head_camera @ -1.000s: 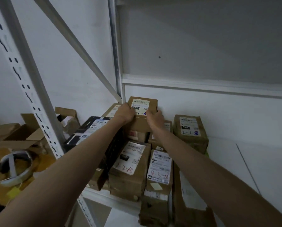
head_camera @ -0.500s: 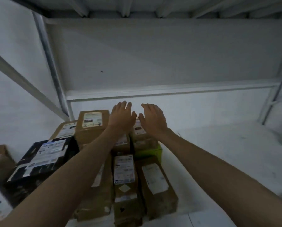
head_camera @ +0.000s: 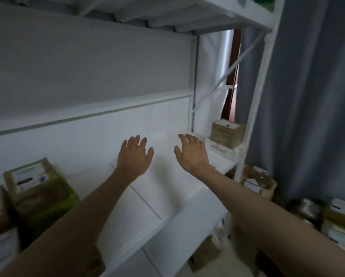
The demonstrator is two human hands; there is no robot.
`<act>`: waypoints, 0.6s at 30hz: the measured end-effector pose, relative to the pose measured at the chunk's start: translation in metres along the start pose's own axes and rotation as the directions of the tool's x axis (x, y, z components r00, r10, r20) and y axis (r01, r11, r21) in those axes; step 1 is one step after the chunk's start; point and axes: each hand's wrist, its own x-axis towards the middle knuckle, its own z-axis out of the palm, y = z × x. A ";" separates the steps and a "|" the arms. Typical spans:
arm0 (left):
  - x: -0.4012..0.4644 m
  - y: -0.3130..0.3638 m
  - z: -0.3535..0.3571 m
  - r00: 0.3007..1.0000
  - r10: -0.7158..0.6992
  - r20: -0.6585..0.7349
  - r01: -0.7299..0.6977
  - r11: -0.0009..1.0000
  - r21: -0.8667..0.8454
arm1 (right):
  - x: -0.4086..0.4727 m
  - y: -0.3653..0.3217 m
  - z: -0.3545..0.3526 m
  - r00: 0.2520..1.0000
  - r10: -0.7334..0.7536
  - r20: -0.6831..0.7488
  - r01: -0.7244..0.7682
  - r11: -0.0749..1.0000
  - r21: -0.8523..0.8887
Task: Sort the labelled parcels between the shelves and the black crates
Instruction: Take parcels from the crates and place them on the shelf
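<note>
Labelled parcels (head_camera: pixel 33 182) sit stacked at the left end of the white shelf (head_camera: pixel 159 192), well apart from my hands. A brown box (head_camera: pixel 226 133) rests on a white box (head_camera: pixel 220 150) at the shelf's right end, against the upright post (head_camera: pixel 255 100). My left hand (head_camera: pixel 134 156) and right hand (head_camera: pixel 191 153) hover above the bare middle of the shelf, apart, fingers spread, holding nothing. More parcels (head_camera: pixel 335 218) lie low at right, beside a grey curtain (head_camera: pixel 311 96).

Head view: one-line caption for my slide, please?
Both empty hands, left and right, hover open above the white shelf between stacked parcels.
</note>
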 end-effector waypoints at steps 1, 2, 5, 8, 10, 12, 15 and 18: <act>0.008 0.018 0.006 1.000 0.017 -0.003 -0.017 1.000 -0.006 | 0.000 0.020 -0.004 1.000 0.017 0.001 -0.017 1.000 -0.006; 0.017 0.037 0.012 0.999 0.032 -0.003 -0.032 0.999 -0.011 | 0.001 0.040 -0.008 0.999 0.032 -0.001 -0.032 0.999 -0.012; 0.046 0.095 0.029 0.999 0.051 0.007 -0.050 0.998 -0.038 | 0.007 0.103 -0.018 0.998 0.069 -0.003 -0.069 0.997 -0.023; 0.073 0.152 0.049 0.998 0.060 0.005 -0.060 0.996 -0.064 | 0.019 0.166 -0.028 0.994 0.109 -0.004 -0.110 0.994 -0.020; 0.090 0.187 0.062 0.998 0.058 0.016 -0.057 0.995 -0.076 | 0.026 0.204 -0.032 0.992 0.125 -0.007 -0.125 0.992 -0.010; 0.102 0.223 0.074 0.998 0.058 0.036 -0.055 0.994 -0.092 | 0.029 0.240 -0.034 0.992 0.126 0.003 -0.126 0.992 -0.001; 0.118 0.269 0.091 0.996 0.061 0.065 -0.053 0.992 -0.119 | 0.033 0.290 -0.037 0.988 0.152 0.040 -0.151 0.988 -0.022; 0.136 0.306 0.108 0.995 0.045 0.090 -0.030 0.986 -0.163 | 0.044 0.333 -0.043 0.983 0.174 0.055 -0.173 0.985 -0.008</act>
